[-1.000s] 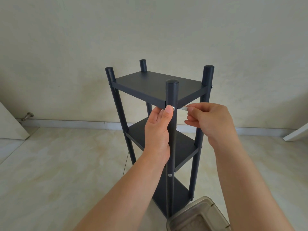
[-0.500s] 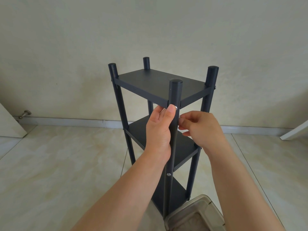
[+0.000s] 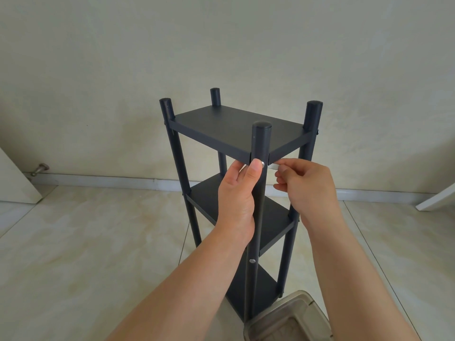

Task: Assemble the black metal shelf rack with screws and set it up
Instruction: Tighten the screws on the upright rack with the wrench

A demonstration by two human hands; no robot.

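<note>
A black metal shelf rack (image 3: 236, 124) with three shelves stands upright on the tiled floor, four round posts at its corners. My left hand (image 3: 237, 200) grips the near post just under the top shelf, its thumb beside a silver screw head (image 3: 263, 164). My right hand (image 3: 307, 188) pinches a small silver tool (image 3: 275, 166) at the right of that screw, fingers curled. A second silver screw (image 3: 252, 261) shows lower on the same post.
A clear plastic container (image 3: 288, 318) sits on the floor at the rack's near foot. A plain wall with a white baseboard (image 3: 103, 179) runs behind. A white door and metal doorstop (image 3: 39, 168) are at far left, a white board edge (image 3: 435, 200) at far right.
My right hand moved in toward the post, then back out to the right of the screw with the small silver tool. My left hand kept its grip on the post.
</note>
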